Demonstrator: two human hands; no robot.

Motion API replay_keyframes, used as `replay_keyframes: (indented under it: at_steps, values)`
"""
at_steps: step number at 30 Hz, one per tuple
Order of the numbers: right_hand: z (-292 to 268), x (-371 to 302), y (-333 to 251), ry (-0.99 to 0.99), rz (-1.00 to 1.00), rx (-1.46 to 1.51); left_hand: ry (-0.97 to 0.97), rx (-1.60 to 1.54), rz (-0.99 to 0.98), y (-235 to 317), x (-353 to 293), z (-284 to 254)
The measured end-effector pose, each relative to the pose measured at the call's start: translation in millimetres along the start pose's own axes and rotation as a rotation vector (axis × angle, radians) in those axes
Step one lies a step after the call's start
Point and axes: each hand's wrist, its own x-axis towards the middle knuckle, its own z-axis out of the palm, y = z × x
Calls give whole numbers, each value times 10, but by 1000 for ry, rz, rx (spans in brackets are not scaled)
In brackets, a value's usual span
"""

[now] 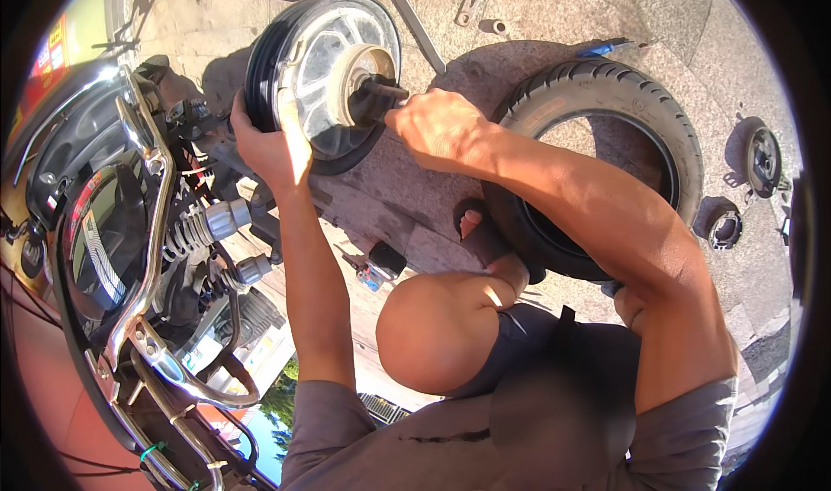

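Note:
A motor wheel hub, silvery with a black rim and no tyre on it, is tilted up at the upper middle. My left hand grips its near left edge, thumb on the face and fingers around the rim. From the hub's centre sticks a dark, rusty axle. My right hand is closed at the end of this axle; its fingertips are partly hidden from view. To the right, a black scooter tyre lies on the paving, with my right forearm crossing over it.
On the left stands a scooter's rear end with a chrome frame and a spring shock absorber. A metal bar lies beyond the hub. A blue-handled tool rests by the tyre. Round brake parts lie far right.

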Motion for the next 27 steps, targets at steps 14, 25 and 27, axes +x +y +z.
replay_keyframes:
  at_steps: [14,25,27]
  values:
    - [105,32,81,58,82,25,-2,-31,3,-21,24,-3]
    - [164,32,124,91,90,396,21,-60,15,-43,-30,9]
    - [135,69,140,26,150,376,22,-57,14,-66,-26,11]
